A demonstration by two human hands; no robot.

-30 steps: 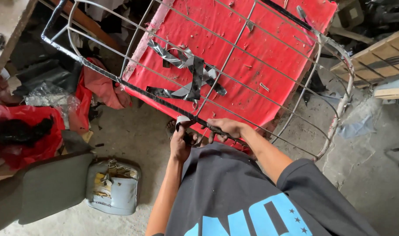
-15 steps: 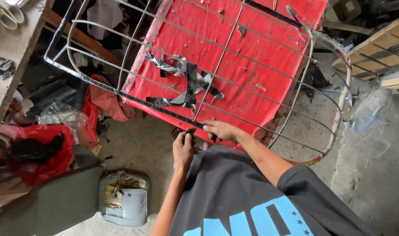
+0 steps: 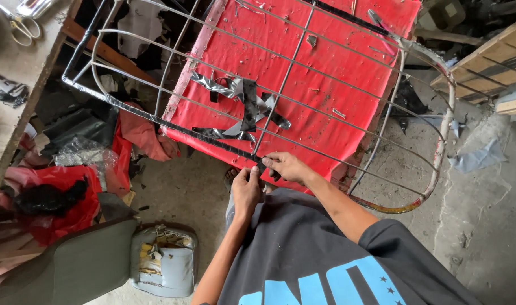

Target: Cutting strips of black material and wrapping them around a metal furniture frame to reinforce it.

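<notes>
While wire frame [image 3: 280,85] lies across red desk [image 3: 348,68], left hand [image 3: 245,192] and right hand [image 3: 289,167] both pinch black tape strip [image 3: 262,166] on frame's near bar, grip closed.

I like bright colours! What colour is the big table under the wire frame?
Red table top, seen in the head view.

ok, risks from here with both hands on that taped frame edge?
Both the left hand and right hand pinch the black-taped bar of the bent grey wire frame. It only rests on the red padded board, so it may slide. Loose black tape scraps could snag; the wire ends may scratch.
</notes>
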